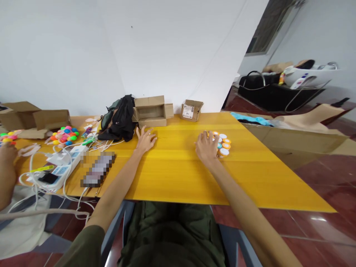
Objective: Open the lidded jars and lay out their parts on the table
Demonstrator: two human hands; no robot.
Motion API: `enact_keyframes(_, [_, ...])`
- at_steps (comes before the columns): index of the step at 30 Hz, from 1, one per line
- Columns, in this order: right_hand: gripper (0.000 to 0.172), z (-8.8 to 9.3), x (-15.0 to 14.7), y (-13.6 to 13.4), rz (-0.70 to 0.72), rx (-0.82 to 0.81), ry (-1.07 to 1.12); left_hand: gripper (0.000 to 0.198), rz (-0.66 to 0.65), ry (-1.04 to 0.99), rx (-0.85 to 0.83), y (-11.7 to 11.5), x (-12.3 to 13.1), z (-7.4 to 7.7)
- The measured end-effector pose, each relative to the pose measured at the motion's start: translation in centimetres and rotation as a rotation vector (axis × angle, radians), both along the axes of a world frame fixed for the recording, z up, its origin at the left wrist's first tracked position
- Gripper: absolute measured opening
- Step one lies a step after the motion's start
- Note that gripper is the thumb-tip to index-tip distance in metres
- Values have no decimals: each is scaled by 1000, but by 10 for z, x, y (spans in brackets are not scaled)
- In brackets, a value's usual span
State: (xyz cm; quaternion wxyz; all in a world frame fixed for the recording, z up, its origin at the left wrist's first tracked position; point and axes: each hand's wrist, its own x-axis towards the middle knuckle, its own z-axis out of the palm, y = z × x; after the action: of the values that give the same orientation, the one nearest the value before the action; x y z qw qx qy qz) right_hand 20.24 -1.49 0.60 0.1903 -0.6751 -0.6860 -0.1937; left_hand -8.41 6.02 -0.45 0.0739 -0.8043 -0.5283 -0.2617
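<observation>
My right hand is at the left side of a cluster of small round orange-sided pieces with white tops, perhaps little rolls or lidded tubs. Its fingers are stretched forward and partly cover the nearest pieces; whether they touch them I cannot tell. One piece in the cluster shows a teal top. My left hand rests on the yellow wooden table with fingers spread, holding nothing. It is near an open cardboard box and a black bag.
A small cardboard box stands at the table's back edge. Leftward lie a pixelated phone, a white power strip with cables and a pile of colourful balls. Another person's arm is at far left. A large carton stands right.
</observation>
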Motion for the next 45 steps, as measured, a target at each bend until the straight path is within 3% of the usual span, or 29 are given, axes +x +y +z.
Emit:
enact_keyframes(10, [23, 9, 20, -2, 130, -140, -52, 27, 68, -99, -37, 2, -4, 1])
enact_keyframes(15, [16, 3, -5, -2, 276, -164, 44, 28, 94, -120, -43, 2, -8, 0])
enact_keyframes(25, [31, -32, -57, 2, 496, -172, 347, 29, 113, 0, -104, -11, -16, 12])
enact_keyframes(31, [37, -41, -56, 3, 517, -119, 355, 38, 132, 47, -121, -13, -21, 10])
enact_keyframes(38, [39, -34, -58, -1, 480, -157, 349, 40, 124, -54, -65, -14, -21, 10])
enact_keyframes(45, [41, -30, -58, -4, 482, -180, 370, 51, 65, 9, -44, -23, -6, 2])
